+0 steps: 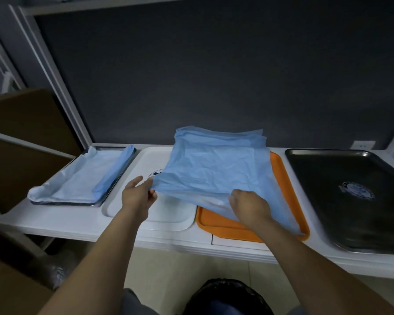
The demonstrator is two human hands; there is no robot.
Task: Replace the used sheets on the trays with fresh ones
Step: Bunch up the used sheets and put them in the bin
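Blue sheet (214,169) is up off the orange tray (228,228) between your hands, its far end rumpled up near the dark wall (191,87) ahead of you. Your left hand (138,196) pinches the near corner between thumb and fingers, out over the white tray (146,214). Your right hand (248,205) has its fingers curled into the near edge, low over the orange tray.

Coming off or going down? I can't say for sure, though the creases suggest a used one coming off. Either way, hold both grips level and the sheet taut between them, so nothing drags or folds under.

Watch the orange rim just below your right hand, where the hanging edge could snag. Toward you there's good room, with the black bin bag (228,296) down between your forearms. Left of your left hand, the steel tray (66,203) carries its own sheet. Right of your right hand, the dark tray (328,189) lies bare, close beside the orange one.
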